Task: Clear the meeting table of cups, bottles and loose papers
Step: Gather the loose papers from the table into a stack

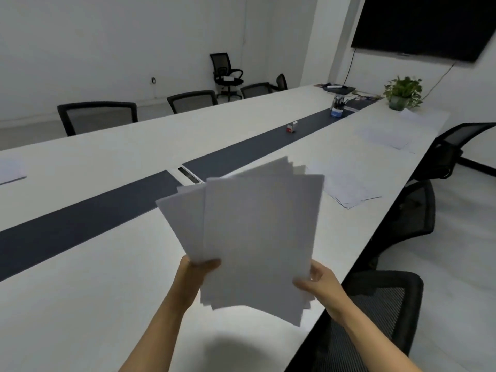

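Note:
I hold an uneven sheaf of white papers up above the long white meeting table. My left hand grips the sheaf's lower left edge and my right hand pinches its lower right corner. More loose papers lie flat on the table: a small pile just beyond the sheaf, another pile farther along the right side, one near the plant, and a sheet at the far left edge.
A dark strip runs down the table's middle, with a small red-and-white item and a pen cup on it. A potted plant stands at the far end. Black chairs line both sides.

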Demonstrator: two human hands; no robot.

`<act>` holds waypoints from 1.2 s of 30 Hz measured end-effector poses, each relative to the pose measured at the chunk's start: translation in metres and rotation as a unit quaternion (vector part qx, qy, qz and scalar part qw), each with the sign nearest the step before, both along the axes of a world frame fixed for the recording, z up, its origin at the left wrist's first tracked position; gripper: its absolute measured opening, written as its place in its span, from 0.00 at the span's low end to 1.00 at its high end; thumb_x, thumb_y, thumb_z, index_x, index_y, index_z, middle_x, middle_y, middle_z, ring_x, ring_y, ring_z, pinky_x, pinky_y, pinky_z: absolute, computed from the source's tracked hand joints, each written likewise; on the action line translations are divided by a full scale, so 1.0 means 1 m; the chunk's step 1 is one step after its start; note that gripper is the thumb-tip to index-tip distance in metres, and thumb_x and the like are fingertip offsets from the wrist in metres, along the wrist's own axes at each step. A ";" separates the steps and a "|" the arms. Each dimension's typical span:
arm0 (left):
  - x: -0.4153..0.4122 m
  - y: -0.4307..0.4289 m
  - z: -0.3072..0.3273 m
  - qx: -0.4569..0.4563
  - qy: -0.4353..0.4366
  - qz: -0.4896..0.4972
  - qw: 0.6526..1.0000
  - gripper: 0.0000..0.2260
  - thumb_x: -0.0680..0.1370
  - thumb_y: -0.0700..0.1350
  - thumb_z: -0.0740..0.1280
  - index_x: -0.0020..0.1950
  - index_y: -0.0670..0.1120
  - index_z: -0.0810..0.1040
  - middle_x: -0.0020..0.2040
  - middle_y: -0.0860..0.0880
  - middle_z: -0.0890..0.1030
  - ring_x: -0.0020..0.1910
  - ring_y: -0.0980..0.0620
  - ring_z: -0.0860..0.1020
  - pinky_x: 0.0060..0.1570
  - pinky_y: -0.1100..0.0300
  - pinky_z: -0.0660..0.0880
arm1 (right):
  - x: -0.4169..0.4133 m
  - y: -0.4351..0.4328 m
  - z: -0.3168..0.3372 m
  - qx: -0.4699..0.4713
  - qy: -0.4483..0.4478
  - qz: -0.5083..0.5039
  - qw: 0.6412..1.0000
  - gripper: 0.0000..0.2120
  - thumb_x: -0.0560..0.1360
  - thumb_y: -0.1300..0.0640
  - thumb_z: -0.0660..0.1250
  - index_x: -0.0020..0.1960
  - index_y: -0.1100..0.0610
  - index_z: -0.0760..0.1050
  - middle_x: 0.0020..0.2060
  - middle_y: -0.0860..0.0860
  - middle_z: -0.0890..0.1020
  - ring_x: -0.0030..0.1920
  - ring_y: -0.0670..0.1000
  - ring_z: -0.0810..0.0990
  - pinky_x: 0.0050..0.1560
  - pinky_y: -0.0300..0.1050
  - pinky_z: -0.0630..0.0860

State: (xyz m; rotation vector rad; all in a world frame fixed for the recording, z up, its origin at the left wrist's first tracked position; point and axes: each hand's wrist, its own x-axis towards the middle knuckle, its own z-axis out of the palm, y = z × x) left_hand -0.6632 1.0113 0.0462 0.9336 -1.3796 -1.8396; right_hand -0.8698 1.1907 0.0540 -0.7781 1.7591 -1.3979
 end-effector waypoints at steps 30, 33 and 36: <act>-0.029 0.040 0.040 -0.070 0.025 -0.028 0.997 0.05 0.69 0.44 0.72 0.44 0.48 0.79 0.35 0.55 0.84 0.34 0.55 0.82 0.32 0.63 0.79 | 0.010 0.020 0.044 -0.060 -0.003 -0.074 0.995 0.05 0.75 0.62 0.66 0.43 0.56 0.80 0.40 0.50 0.83 0.41 0.49 0.82 0.45 0.42 0.77; -0.064 0.056 0.055 -0.039 0.079 -0.050 0.995 0.12 0.65 0.47 0.71 0.48 0.48 0.80 0.42 0.54 0.85 0.43 0.50 0.82 0.43 0.54 0.80 | -0.021 0.063 0.058 -0.009 0.056 -0.060 0.997 0.08 0.76 0.57 0.66 0.48 0.60 0.80 0.42 0.51 0.84 0.44 0.49 0.83 0.48 0.44 0.79; -0.110 0.079 0.061 0.000 0.112 -0.084 0.990 0.15 0.66 0.48 0.71 0.51 0.47 0.80 0.46 0.52 0.85 0.45 0.50 0.83 0.43 0.55 0.80 | -0.057 0.114 0.068 0.029 0.072 -0.039 0.996 0.08 0.76 0.56 0.65 0.43 0.56 0.80 0.35 0.43 0.84 0.39 0.40 0.82 0.41 0.34 0.78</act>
